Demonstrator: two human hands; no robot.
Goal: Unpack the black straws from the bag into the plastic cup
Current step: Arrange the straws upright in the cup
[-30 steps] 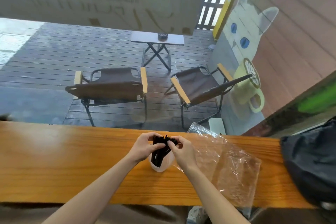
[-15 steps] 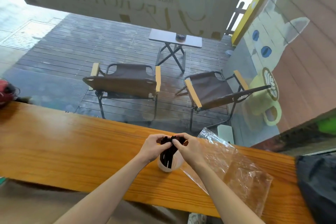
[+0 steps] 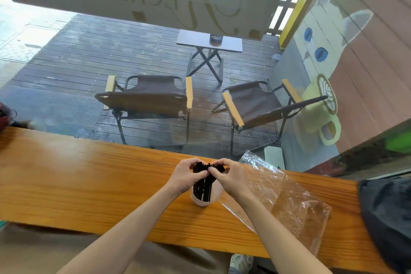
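Observation:
A bundle of black straws [image 3: 204, 184] stands in a clear plastic cup [image 3: 203, 201] on the wooden counter [image 3: 89, 182]. My left hand [image 3: 185, 177] curls round the tops of the straws from the left. My right hand [image 3: 229, 177] curls round them from the right, its fingertips pinching the bundle. The clear plastic bag [image 3: 287, 200] lies flat on the counter just right of the cup, and I see no straws in it.
A dark bag [image 3: 387, 218] sits at the counter's right end. A red object [image 3: 4, 113] shows at the far left edge. Behind the glass are two folding chairs [image 3: 146, 98] and a small table [image 3: 209, 41].
Both hands stay on the straw tops over the cup. The view has tilted and shifted, so the counter now slopes down to the right.

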